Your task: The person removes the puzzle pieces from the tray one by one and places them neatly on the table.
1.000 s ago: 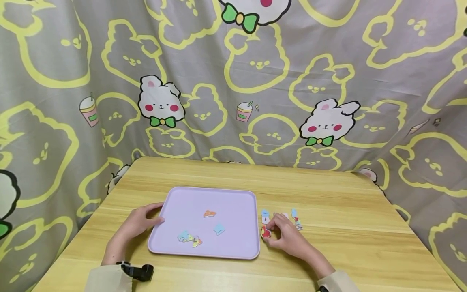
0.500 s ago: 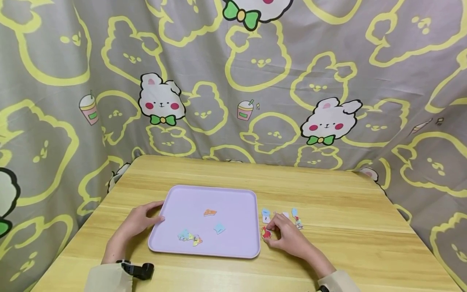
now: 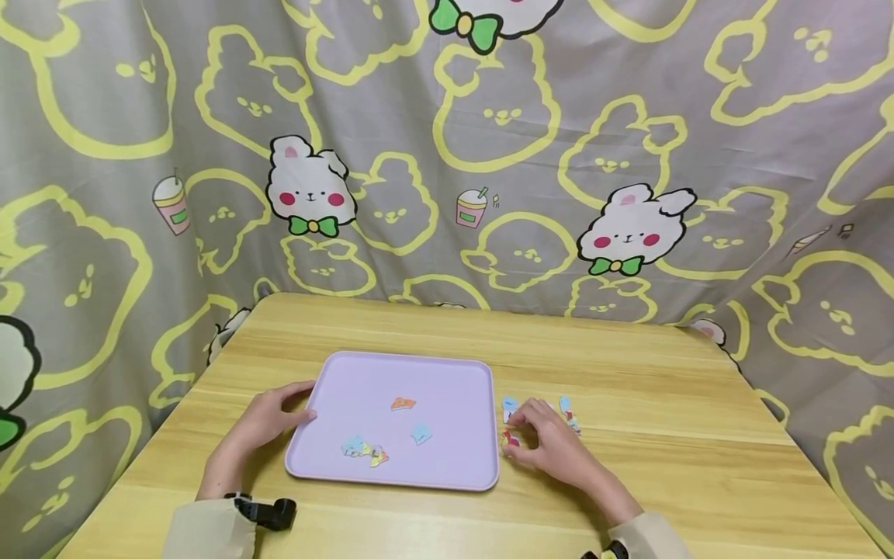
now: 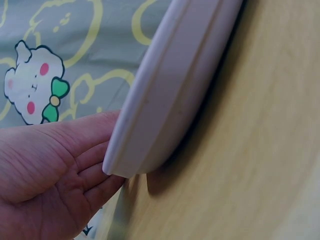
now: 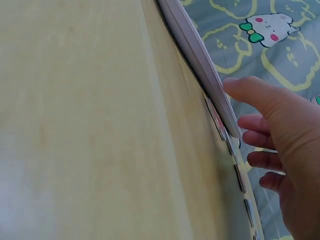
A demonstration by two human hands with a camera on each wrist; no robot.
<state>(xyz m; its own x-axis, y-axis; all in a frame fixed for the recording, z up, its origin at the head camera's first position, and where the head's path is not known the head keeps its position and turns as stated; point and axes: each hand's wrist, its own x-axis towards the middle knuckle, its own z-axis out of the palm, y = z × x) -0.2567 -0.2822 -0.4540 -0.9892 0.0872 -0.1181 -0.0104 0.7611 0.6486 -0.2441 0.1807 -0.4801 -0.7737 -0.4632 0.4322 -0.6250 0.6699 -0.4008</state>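
Observation:
My left hand (image 3: pixel 268 419) rests at the left rim of a lilac tray (image 3: pixel 412 373), thumb and fingertips right at the edge. In the left wrist view its straight fingers pass behind the tray wall (image 4: pixel 155 115). My right hand (image 3: pixel 555 442) hovers beside the tray's right edge, over a red puzzle piece (image 3: pixel 511 439) that it partly hides. In the right wrist view the thumb (image 5: pixel 245 90) stands apart from the loosely curled fingers, with nothing between them. A flat reddish piece (image 5: pixel 215 118) lies below on the table, by the tray.
On the tray lie an orange piece (image 3: pixel 403 404), a light blue piece (image 3: pixel 421 433) and a joined cluster of pieces (image 3: pixel 363 449). More pieces lie right of the tray, among them a blue one (image 3: pixel 509 407) and a multicoloured one (image 3: pixel 573 421). A patterned curtain (image 3: pixel 419 155) hangs behind the table.
My right hand has risen slightly off the red piece, its thumb and index finger now farther apart. The left hand and tray hold their place, while the head view has tilted up a little.

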